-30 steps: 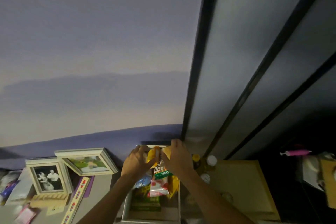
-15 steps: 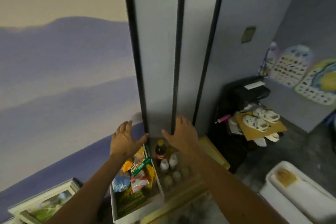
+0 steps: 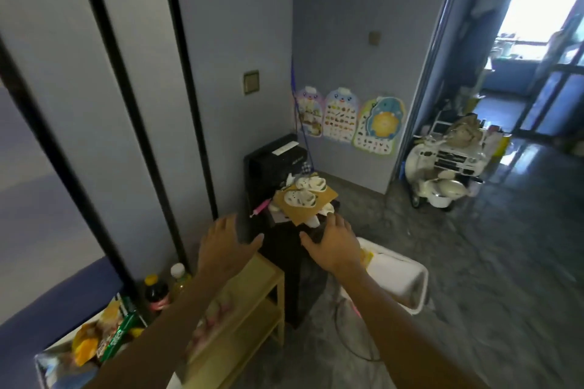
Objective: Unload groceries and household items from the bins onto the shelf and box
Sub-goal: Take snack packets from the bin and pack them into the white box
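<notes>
**Empty hands between items, facing the white bin**

Both hands are held out in the middle of the frame, and neither holds anything. The left hand (image 3: 226, 249) has its fingers spread and its thumb out to the side. The right hand (image 3: 335, 246) is just as open, palm down, with its fingers straight. The two are apart and touch nothing that can be made out.

The goods already unloaded sit in the lower left of the frame. Snack packets (image 3: 104, 338) are heaped in the box (image 3: 42, 363), and a few bottles (image 3: 155, 287) stand behind it against the wall panels. The yellow shelf (image 3: 265, 271) lies under the left forearm, and what is on its lower tiers is too blurred to tell.

The white bin (image 3: 398, 278) sits on the floor just right of centre, partly covered by the right hand. Something yellow shows inside its near edge, but it cannot be identified.

This looks like the gap between one item and the next, with the bin as the likely source. The next move calls for lowering the hands into the bin and closing the fingers round one item. That item then has to go across to the shelf or box at the lower left, clear of the black cabinet (image 3: 278, 246) standing between them
</notes>
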A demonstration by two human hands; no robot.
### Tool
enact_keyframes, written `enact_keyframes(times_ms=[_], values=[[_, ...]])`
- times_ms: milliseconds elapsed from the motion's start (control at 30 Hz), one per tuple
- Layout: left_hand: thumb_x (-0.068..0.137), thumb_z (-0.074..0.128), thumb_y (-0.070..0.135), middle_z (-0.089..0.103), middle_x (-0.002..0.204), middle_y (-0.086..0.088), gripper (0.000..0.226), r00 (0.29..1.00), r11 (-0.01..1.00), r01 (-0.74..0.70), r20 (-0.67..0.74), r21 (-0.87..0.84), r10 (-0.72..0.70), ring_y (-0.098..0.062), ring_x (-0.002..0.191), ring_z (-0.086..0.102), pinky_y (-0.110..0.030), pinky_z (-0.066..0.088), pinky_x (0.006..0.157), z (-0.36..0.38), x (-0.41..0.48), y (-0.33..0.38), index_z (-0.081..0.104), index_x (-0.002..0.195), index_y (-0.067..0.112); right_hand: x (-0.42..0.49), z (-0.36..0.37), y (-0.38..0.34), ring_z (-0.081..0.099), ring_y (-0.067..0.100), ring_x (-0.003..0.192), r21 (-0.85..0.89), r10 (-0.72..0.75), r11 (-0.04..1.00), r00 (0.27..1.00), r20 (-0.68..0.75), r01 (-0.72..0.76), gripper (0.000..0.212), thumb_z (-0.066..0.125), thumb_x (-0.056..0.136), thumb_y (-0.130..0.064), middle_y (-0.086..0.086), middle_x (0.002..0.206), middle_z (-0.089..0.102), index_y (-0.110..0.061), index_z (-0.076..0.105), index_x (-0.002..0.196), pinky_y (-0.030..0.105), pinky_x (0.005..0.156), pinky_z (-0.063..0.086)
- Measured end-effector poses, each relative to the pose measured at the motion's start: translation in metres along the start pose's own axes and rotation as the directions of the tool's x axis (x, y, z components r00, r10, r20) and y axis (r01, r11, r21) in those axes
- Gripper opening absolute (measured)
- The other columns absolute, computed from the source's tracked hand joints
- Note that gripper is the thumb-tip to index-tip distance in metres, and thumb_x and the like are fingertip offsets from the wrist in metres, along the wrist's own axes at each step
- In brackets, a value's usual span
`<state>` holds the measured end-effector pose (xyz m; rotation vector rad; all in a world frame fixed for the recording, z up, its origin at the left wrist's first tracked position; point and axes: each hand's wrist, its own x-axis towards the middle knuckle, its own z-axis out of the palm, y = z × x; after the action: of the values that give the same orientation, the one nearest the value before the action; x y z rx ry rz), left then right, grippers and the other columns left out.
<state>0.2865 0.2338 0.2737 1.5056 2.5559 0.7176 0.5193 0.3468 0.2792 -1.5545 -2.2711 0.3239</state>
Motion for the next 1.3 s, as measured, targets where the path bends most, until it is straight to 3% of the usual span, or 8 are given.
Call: enact_keyframes(times_ms=[167,300,433,533,667,1000,1200,1300], values=[[0.076,0.045,0.091,0.042,0.160,-0.007,0.108,0.996,0.998,-0.061,0.062,-0.024,0.062,-0.032,0.145,0.045,-0.053,0.044,0.116,0.053,0.004,0.112,0.035,0.158,0.021,-0.009,-0.040,0.116,0.039,0.033,0.151,0.013,0.146,0.989,0.989,-0.016,-0.146,0.101,0.050,0.091,-0.082,0.012,0.166,0.039,-0.010,0.035,0.161,0.046,0.118,0.042],[0.078,0.049,0.088,0.053,0.149,-0.005,0.095,0.983,0.984,-0.178,0.037,-0.016,0.178,-0.029,0.138,0.052,-0.050,0.049,0.109,0.106,0.002,0.186,0.046,0.147,0.024,-0.015,-0.063,0.204,0.048,0.032,0.141,0.032,0.239,0.971,0.971,-0.026,-0.238,0.093,0.053,0.091,-0.079,0.012,0.156,0.050,-0.010,0.043,0.153,0.045,0.112,0.047],[0.081,0.041,0.090,0.048,0.159,-0.004,0.102,0.976,0.982,-0.190,0.111,0.010,0.187,-0.027,0.147,0.045,-0.053,0.043,0.116,0.145,0.001,0.244,0.042,0.156,0.021,-0.022,-0.078,0.270,0.055,0.033,0.133,-0.011,0.300,0.954,0.953,-0.040,-0.301,0.085,0.054,0.090,-0.077,0.011,0.146,0.057,-0.011,0.050,0.143,0.044,0.104,0.049],[0.082,0.042,0.090,0.044,0.162,-0.005,0.104,0.962,0.978,-0.207,0.182,-0.001,0.203,-0.027,0.150,0.040,-0.052,0.039,0.119,0.170,0.008,0.276,0.041,0.158,0.019,-0.017,-0.083,0.304,0.051,0.032,0.139,-0.010,0.331,0.944,0.944,-0.022,-0.331,0.088,0.054,0.090,-0.077,0.010,0.151,0.054,-0.012,0.047,0.148,0.043,0.109,0.046],[0.079,0.037,0.095,0.050,0.156,-0.006,0.109,0.948,0.968,-0.248,0.218,0.041,0.233,-0.028,0.143,0.048,-0.051,0.044,0.113,0.211,0.027,0.299,0.046,0.155,0.018,0.000,-0.076,0.338,0.051,0.031,0.141,-0.030,0.380,0.925,0.925,0.013,-0.379,0.096,0.049,0.089,-0.081,0.012,0.155,0.053,-0.010,0.046,0.153,0.042,0.112,0.046],[0.076,0.040,0.095,0.055,0.145,-0.009,0.106,0.898,0.967,-0.232,0.405,0.101,0.173,-0.034,0.129,0.056,-0.051,0.048,0.102,0.345,0.134,0.316,0.050,0.148,0.018,0.107,-0.001,0.410,0.061,0.034,0.124,-0.130,0.447,0.894,0.873,0.195,-0.428,0.084,0.057,0.090,-0.075,0.014,0.136,0.064,-0.008,0.055,0.140,0.041,0.099,0.049],[0.071,0.037,0.098,0.057,0.137,-0.010,0.106,0.836,0.972,-0.184,0.544,0.148,0.075,-0.036,0.125,0.057,-0.050,0.048,0.098,0.427,0.202,0.318,0.054,0.140,0.019,0.171,0.059,0.460,0.058,0.039,0.130,-0.248,0.477,0.877,0.804,0.355,-0.411,0.092,0.054,0.091,-0.075,0.019,0.145,0.058,-0.004,0.046,0.150,0.047,0.105,0.047],[0.069,0.037,0.096,0.058,0.133,-0.012,0.103,0.803,0.966,-0.164,0.595,0.200,0.013,-0.038,0.121,0.058,-0.051,0.051,0.097,0.466,0.229,0.320,0.055,0.135,0.018,0.189,0.106,0.498,0.061,0.040,0.125,-0.250,0.484,0.875,0.780,0.398,-0.415,0.107,0.045,0.084,-0.080,0.018,0.146,0.060,-0.003,0.036,0.158,0.047,0.097,0.053]])
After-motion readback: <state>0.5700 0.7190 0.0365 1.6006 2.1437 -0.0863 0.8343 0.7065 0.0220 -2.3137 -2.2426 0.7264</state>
